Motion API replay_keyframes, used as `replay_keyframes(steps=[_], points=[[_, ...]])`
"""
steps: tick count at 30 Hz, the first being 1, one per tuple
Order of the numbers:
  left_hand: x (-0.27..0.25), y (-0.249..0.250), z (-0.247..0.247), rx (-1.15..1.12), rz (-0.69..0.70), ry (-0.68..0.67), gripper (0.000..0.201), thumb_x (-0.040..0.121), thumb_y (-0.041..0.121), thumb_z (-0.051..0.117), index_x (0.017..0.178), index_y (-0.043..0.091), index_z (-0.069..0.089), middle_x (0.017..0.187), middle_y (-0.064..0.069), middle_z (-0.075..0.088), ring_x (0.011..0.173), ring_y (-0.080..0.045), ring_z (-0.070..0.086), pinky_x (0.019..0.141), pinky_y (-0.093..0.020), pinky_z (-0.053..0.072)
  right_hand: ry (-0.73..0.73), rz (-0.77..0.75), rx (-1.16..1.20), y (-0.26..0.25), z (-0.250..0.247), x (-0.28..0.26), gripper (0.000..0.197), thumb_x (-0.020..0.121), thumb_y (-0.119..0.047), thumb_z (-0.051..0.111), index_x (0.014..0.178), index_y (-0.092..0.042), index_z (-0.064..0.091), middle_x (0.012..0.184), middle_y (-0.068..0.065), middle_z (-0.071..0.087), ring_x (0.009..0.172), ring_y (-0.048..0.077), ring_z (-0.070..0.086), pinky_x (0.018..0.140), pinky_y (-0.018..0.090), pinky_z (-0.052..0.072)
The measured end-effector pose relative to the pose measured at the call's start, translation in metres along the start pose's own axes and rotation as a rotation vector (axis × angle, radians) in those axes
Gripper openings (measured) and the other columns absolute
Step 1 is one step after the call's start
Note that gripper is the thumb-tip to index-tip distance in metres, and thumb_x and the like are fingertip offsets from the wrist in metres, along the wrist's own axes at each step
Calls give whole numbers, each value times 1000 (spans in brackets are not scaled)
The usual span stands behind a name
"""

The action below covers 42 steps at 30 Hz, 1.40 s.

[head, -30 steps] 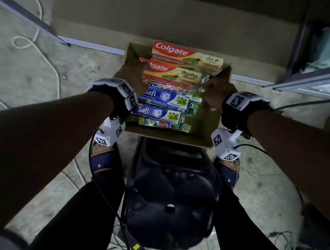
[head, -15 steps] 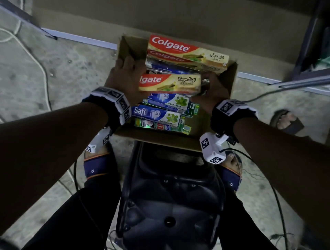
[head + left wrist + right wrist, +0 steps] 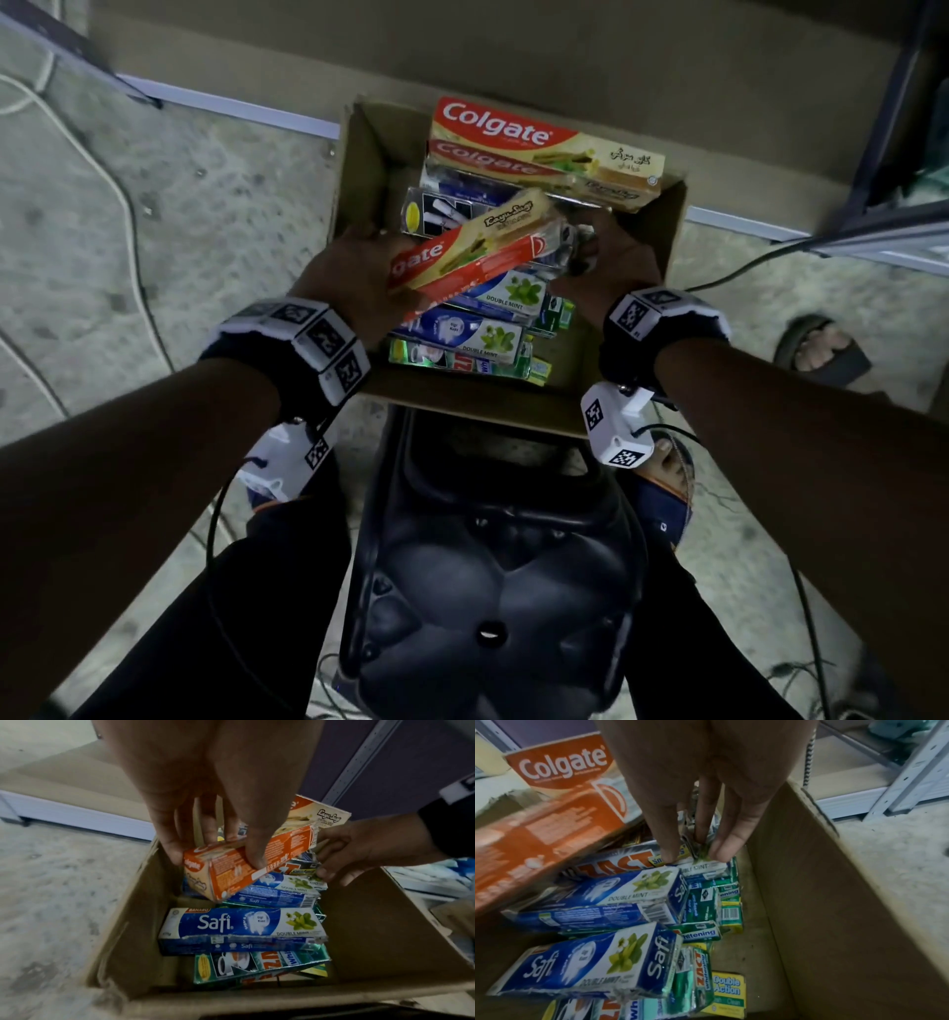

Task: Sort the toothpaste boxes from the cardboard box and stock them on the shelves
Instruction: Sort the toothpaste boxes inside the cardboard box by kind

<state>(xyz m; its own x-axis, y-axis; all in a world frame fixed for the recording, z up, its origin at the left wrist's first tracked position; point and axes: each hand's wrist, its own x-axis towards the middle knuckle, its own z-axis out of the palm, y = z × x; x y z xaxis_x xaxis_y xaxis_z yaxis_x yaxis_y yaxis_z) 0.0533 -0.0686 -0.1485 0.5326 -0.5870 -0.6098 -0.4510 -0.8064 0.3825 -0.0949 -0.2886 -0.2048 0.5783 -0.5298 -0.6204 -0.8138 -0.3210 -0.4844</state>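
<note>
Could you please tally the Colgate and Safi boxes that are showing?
Colgate: 2, one held by the left hand, one at the cardboard box's back, maybe hiding another.
Safi Double Mint: 3.
Total: 5.

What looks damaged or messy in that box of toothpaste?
The Safi boxes have frayed, torn edges, plain in both wrist views. The pile in the cardboard box lies at mixed angles, and the left hand holds one Colgate box tilted.

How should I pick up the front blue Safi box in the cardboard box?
Probably from above, pinching its two long sides near the middle. The Safi box lies flat on top of the green boxes, label up, with nothing on it, and both long edges show.
</note>
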Motion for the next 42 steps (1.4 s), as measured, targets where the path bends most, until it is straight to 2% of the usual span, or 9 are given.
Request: replay_keyframes(steps=[5, 11, 16, 22, 28, 33, 36, 39, 42], points=[[-10, -12, 9, -41, -90, -72, 57, 83, 45, 71, 133, 21, 57, 128, -8, 56, 114, -27, 57, 99, -37, 46, 58, -15, -75, 0, 2, 4, 54, 73, -26, 83, 122, -28, 60, 107, -5, 69, 92, 10, 63, 67, 13, 42], [-26, -15, 19, -204, -177, -102, 49, 83, 47, 72, 125, 21, 64, 114, -2, 66, 103, -18, 61, 86, -23, 40, 65, -91, -183, 0, -7, -12, 42, 70, -36, 83, 103, -22, 61, 103, -2, 68, 83, 11, 58, 70, 23, 44], [-37, -5, 20, -561, -343, -220, 46, 81, 42, 76, 122, 24, 67, 110, -2, 71, 95, -15, 68, 87, -31, 54, -132, -84, -259, -4, -17, -37, 49, 78, -46, 76, 123, -34, 59, 105, -6, 68, 91, 13, 63, 73, 18, 42], [-57, 6, 14, -537, -341, -221, 38, 84, 50, 69, 113, 25, 71, 98, 1, 73, 84, -12, 69, 69, -19, 50, -204, 100, -141, -7, -13, -74, 30, 79, -56, 68, 102, -38, 60, 90, -12, 65, 68, 3, 58, 54, 17, 41], [-71, 9, 10, -405, -332, -263, 43, 91, 54, 57, 111, 20, 73, 102, -9, 73, 93, -26, 69, 86, -41, 55, -177, 368, 188, -7, -15, -108, 56, 56, -71, 67, 96, -31, 65, 100, 2, 72, 95, 27, 69, 84, 47, 57], [-70, 6, 16, -358, -362, -265, 40, 90, 56, 59, 95, 20, 75, 94, -7, 73, 84, -23, 67, 74, -31, 50, -157, 475, 397, -5, -14, -126, 26, 76, -54, 72, 84, -29, 65, 84, 2, 74, 76, 23, 74, 74, 46, 61], [-67, 3, 29, -496, -415, -281, 42, 87, 52, 67, 104, 15, 74, 100, -12, 73, 93, -29, 70, 87, -41, 55, -274, 571, 425, -7, -8, -132, 34, 83, -53, 67, 90, -20, 65, 92, 6, 74, 78, 21, 73, 69, 40, 61], [-62, -1, 40, -496, -406, -315, 41, 83, 59, 66, 99, 22, 72, 103, -8, 73, 92, -27, 70, 88, -41, 56, -361, 537, 214, -3, 2, -133, 52, 64, -64, 68, 81, -15, 73, 85, 7, 74, 74, 25, 72, 71, 44, 62], [-57, -4, 50, -370, -378, -290, 37, 80, 63, 66, 93, 28, 69, 96, 3, 69, 85, -18, 64, 79, -30, 49, -395, 455, 11, 2, 14, -139, 73, 38, -80, 68, 75, -17, 70, 71, 0, 68, 60, 19, 66, 44, 28, 53]])
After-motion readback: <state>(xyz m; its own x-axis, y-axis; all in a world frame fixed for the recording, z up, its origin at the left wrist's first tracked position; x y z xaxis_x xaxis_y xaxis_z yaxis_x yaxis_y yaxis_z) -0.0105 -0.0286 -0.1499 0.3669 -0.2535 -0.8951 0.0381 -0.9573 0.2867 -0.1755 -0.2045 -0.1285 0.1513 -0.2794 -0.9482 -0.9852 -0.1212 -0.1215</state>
